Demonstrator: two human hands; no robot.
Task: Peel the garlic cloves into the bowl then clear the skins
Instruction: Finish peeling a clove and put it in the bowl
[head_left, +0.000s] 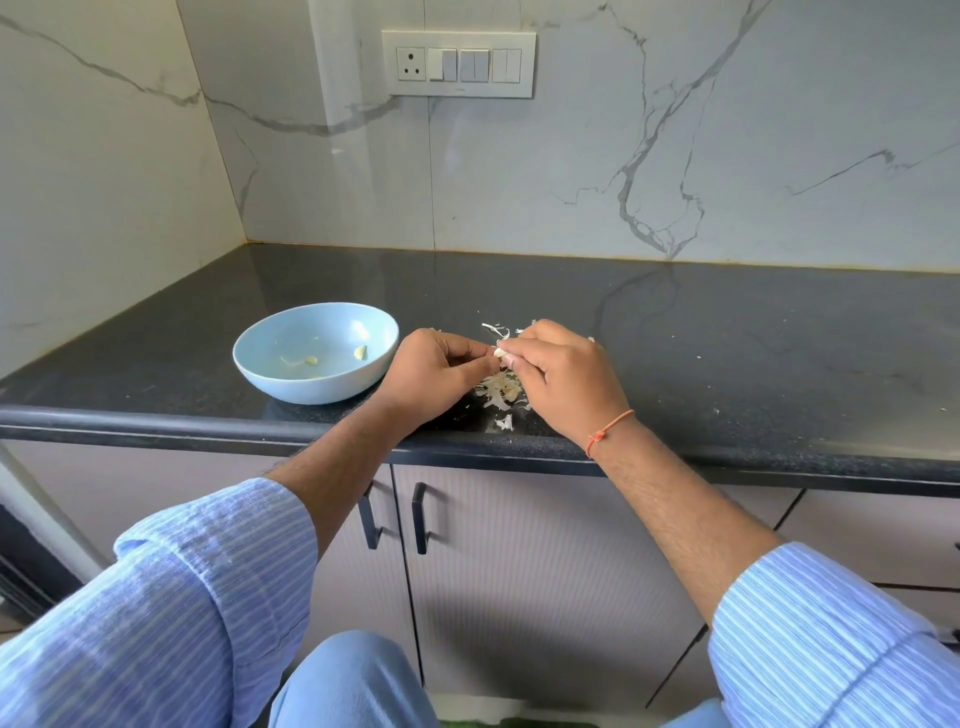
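Note:
A small white garlic clove (501, 353) is pinched between the fingertips of both hands, just above the dark counter. My left hand (434, 375) grips it from the left and my right hand (563, 382) from the right, fingers curled. Under the hands lies a pile of papery garlic skins (500, 392), with more scraps behind the hands (496, 329) and one piece near the counter's front edge (505, 422). A light blue bowl (270, 371) stands to the left of my left hand and holds a few peeled cloves (360, 352).
The black granite counter (727, 364) runs wide to the right and ends in a rounded front edge. Marble-look walls close the back and left side, with a switch panel (458, 63) on the back wall. Cabinet doors with black handles (418, 517) are below.

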